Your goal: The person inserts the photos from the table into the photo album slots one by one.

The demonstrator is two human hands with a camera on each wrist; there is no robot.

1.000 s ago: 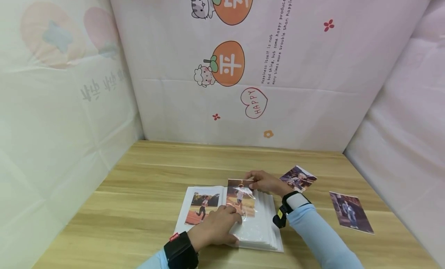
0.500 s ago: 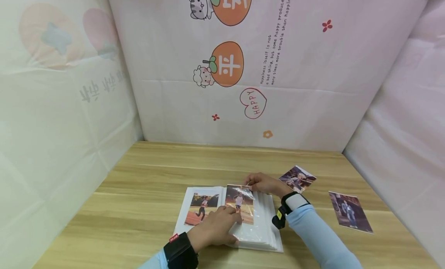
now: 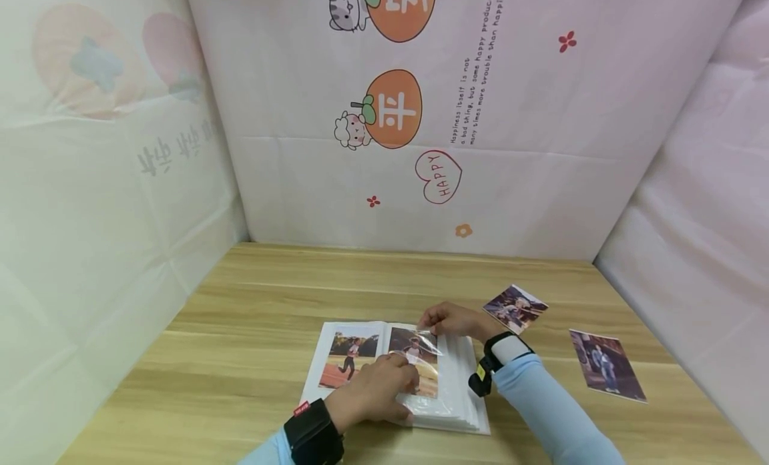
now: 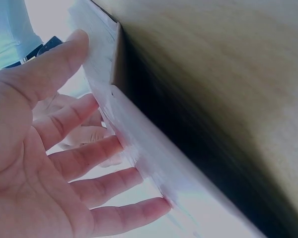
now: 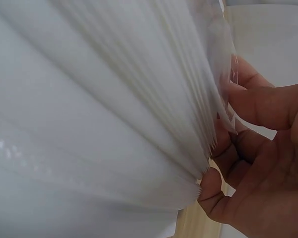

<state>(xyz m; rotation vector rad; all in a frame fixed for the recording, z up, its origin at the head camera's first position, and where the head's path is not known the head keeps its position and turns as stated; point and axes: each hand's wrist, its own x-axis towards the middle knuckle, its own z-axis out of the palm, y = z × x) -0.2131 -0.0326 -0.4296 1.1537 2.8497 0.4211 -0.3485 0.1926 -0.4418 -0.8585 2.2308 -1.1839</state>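
A white photo album [image 3: 453, 411] lies spread on the table. Its left page bears a photo of a runner [image 3: 354, 348]. On the right page, a second photo [image 3: 420, 345] sits in a glossy clear sleeve, its top edge close to the page's top. My right hand [image 3: 453, 320] pinches at that photo's upper right corner; the right wrist view shows the thumb and fingers [image 5: 260, 106] at the clear film and fanned pages. Across the album's middle rests my left hand [image 3: 381, 388], covering part of both photos. In the left wrist view its fingers [image 4: 87, 158] are spread and fairly straight against the pages.
Two loose photos lie to the right on the wooden table [image 3: 240, 358]: one tilted photo [image 3: 515, 308] beyond my right wrist and another photo [image 3: 608, 365] farther right. Printed white cloth [image 3: 300, 185] encloses the table at the back and sides.
The photo on the right page has slid down deeper into its sleeve, toward me. My right hand has moved slightly down with it. My left hand has stayed in place.
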